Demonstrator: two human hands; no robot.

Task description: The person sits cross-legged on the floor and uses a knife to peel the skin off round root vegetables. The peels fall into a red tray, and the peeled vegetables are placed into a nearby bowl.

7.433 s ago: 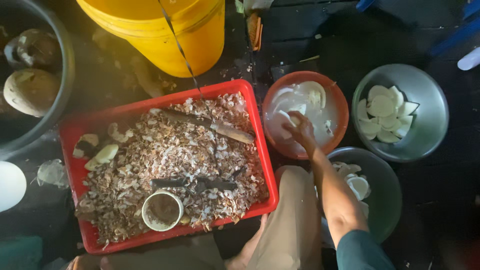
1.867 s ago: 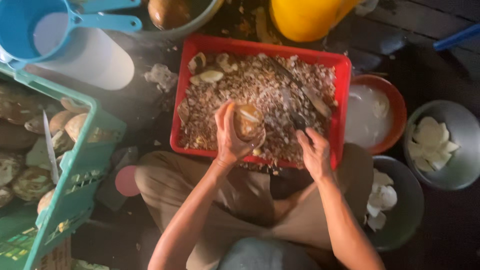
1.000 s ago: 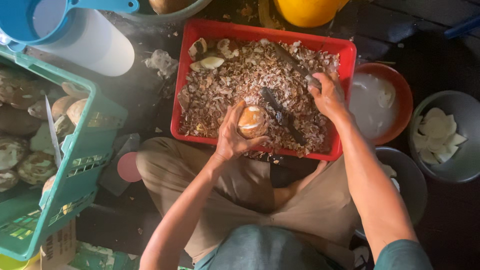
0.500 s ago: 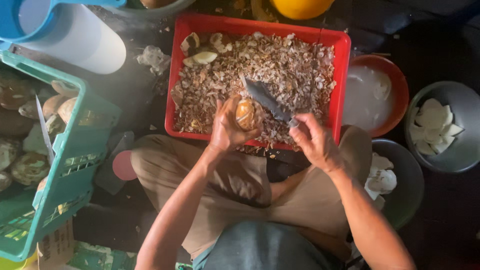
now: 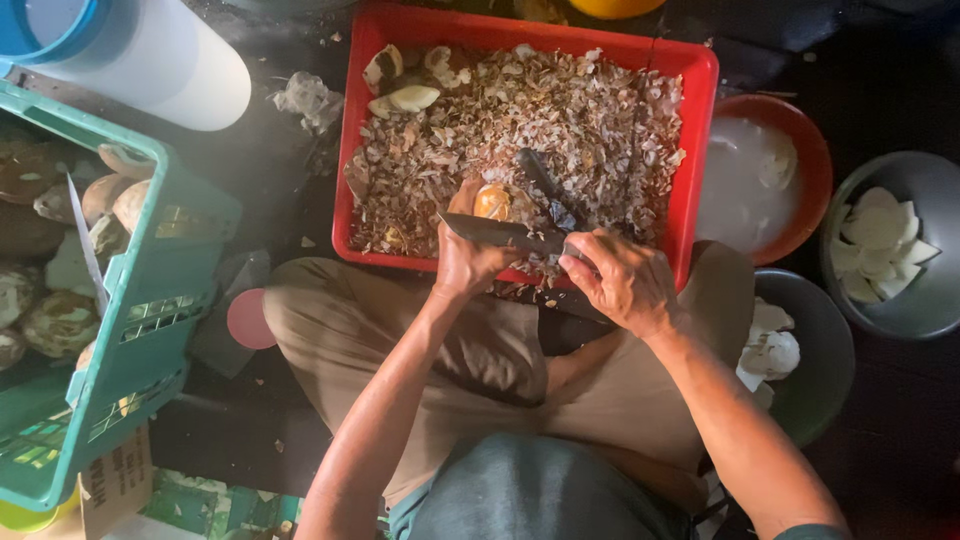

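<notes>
Knife [image 5: 500,233] handle hidden inside clenched right hand [image 5: 618,280]; left hand [image 5: 466,262] fingers around half-covered coconut piece [image 5: 491,202].

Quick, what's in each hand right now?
Left hand: closed around a brownish coconut piece.
Right hand: closed on the knife handle.

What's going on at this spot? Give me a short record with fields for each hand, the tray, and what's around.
left hand: holds a coconut piece over the tray
right hand: grips a knife, blade across the piece
tray: red, full of brown shavings
right side: orange bowl of cloudy liquid, grey bowl of white pieces
left side: green crate with coconuts
</notes>
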